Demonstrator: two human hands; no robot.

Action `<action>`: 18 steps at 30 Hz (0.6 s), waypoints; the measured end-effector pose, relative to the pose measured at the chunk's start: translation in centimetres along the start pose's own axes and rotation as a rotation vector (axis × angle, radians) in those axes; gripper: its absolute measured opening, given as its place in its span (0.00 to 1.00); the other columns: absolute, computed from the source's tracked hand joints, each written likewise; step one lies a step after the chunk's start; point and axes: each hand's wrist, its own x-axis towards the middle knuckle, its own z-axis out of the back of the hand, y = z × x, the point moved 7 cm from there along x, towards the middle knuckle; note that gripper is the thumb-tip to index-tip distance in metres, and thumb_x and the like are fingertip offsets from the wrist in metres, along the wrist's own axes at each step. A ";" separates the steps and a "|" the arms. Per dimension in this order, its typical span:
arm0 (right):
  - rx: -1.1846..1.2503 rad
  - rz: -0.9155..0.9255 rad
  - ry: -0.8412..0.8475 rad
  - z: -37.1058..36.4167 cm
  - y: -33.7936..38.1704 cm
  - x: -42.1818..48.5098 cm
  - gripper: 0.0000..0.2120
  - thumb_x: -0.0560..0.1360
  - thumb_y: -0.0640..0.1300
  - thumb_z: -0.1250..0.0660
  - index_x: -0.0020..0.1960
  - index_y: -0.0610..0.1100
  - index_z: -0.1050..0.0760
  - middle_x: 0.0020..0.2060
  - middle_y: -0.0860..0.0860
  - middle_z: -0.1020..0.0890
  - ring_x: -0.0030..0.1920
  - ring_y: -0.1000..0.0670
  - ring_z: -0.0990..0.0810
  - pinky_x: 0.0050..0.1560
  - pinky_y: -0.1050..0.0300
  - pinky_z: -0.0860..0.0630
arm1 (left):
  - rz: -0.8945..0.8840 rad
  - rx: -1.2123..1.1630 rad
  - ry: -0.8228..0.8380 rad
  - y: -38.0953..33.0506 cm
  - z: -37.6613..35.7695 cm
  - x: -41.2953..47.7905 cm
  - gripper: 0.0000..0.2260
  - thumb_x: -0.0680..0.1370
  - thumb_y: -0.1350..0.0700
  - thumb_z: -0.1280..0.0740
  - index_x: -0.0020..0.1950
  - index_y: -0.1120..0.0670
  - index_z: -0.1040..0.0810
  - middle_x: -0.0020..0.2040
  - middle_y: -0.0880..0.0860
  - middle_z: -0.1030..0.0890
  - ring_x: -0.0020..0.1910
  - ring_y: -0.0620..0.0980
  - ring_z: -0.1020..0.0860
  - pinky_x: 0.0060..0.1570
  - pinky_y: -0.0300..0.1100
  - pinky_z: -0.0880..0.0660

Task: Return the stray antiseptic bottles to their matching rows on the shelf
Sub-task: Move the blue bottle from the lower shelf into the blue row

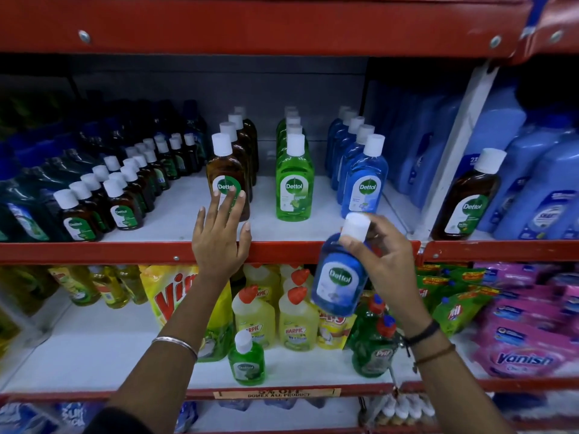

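Below blue row, right hand point(387, 261) gripping blue bottle point(340, 277), cap up

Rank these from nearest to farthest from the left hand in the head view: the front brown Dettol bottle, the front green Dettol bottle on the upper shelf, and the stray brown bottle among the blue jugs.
From the left hand:
1. Front brown Dettol bottle, under its fingertips, directly above.
2. Front green Dettol bottle, next row to the right.
3. Stray brown bottle, far right, beyond the shelf divider.

Tilted blue bottle point(340, 274) before blue row point(357, 164); green bottle point(246, 360) upright on lower shelf point(94, 355).
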 end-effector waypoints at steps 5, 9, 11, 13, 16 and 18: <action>0.003 0.146 -0.235 3.6 3.7 5.1 0.13 0.72 0.48 0.29 0.55 0.48 0.24 0.45 0.54 0.20 0.44 0.56 0.21 0.46 0.65 0.24 | -0.007 0.010 -0.019 -0.1 0.2 -0.1 0.23 0.80 0.48 0.46 0.75 0.52 0.35 0.74 0.55 0.30 0.75 0.55 0.36 0.69 0.57 0.36; -0.062 0.146 -0.342 5.2 2.9 8.5 0.13 0.74 0.45 0.31 0.57 0.42 0.24 0.45 0.56 0.21 0.42 0.63 0.24 0.46 0.67 0.26 | -0.005 0.014 -0.030 -0.1 0.2 0.0 0.23 0.80 0.49 0.45 0.75 0.53 0.34 0.73 0.55 0.29 0.74 0.55 0.35 0.68 0.58 0.34; -0.094 0.107 -0.327 5.5 1.7 9.7 0.14 0.74 0.47 0.31 0.58 0.43 0.24 0.47 0.52 0.20 0.45 0.56 0.24 0.49 0.60 0.24 | -0.010 0.017 -0.033 -0.1 0.2 -0.1 0.23 0.80 0.49 0.45 0.75 0.53 0.34 0.72 0.56 0.28 0.74 0.56 0.34 0.68 0.58 0.33; -0.130 0.075 -0.291 5.5 0.4 10.5 0.16 0.73 0.48 0.31 0.58 0.43 0.24 0.49 0.48 0.20 0.47 0.51 0.24 0.51 0.53 0.24 | -0.013 0.021 -0.036 -0.1 0.2 -0.1 0.23 0.80 0.49 0.45 0.75 0.53 0.34 0.72 0.56 0.28 0.74 0.56 0.34 0.68 0.58 0.33; -0.151 0.042 -0.254 5.4 -1.3 11.2 0.16 0.73 0.48 0.30 0.59 0.43 0.24 0.50 0.48 0.19 0.47 0.51 0.24 0.50 0.55 0.24 | -0.014 0.020 -0.043 -0.1 0.3 -0.1 0.23 0.80 0.49 0.45 0.75 0.52 0.34 0.72 0.55 0.28 0.74 0.56 0.34 0.68 0.57 0.33; -0.174 0.022 -0.230 5.2 -2.2 11.3 0.16 0.74 0.47 0.30 0.59 0.42 0.24 0.51 0.48 0.19 0.45 0.53 0.24 0.47 0.64 0.26 | -0.013 0.014 -0.044 -0.1 0.3 -0.1 0.23 0.80 0.49 0.45 0.75 0.52 0.34 0.73 0.55 0.29 0.74 0.56 0.34 0.68 0.57 0.34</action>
